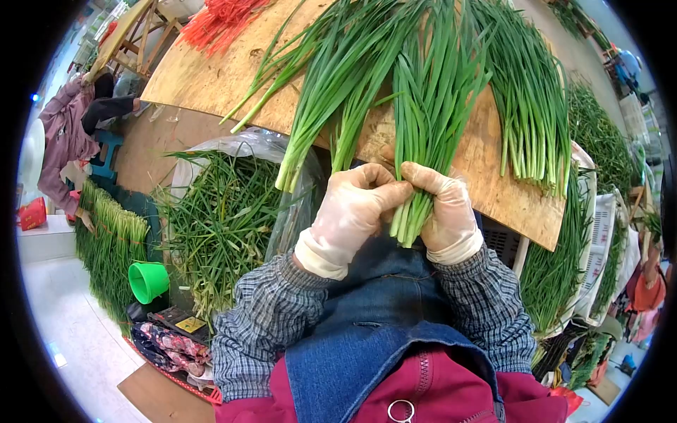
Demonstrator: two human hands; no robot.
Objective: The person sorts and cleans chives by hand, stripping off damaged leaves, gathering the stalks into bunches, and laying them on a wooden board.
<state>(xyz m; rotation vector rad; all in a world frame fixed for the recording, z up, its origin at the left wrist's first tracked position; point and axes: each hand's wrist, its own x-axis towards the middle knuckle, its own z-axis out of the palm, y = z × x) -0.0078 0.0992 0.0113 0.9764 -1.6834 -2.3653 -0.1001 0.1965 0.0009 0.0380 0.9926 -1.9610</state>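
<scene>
Both hands wear pale thin gloves and meet at a bunch of garlic chives [417, 211], whose cut white-green ends point toward my body. My right hand [444, 204] is closed around the right side of the stems, thumb across the front. Fingers pinched, my left hand [356, 211] grips the left edge of the same bunch; its fingertips are partly hidden. The leaves run away from me over the wooden board [518, 204]. Left of the bunch lie loose chives [317, 113], with some stems overhanging the board's edge. A thick pile of chives [532, 134] rests on the right.
Red ties [218, 25] lie at the board's far left. A plastic-lined container of leafy trimmings [226, 218] stands below left, near a green bucket [148, 282] and upright chive bundles [109, 247]. Another person [67, 141] is at the left. Chive-filled crates [557, 261] stand right.
</scene>
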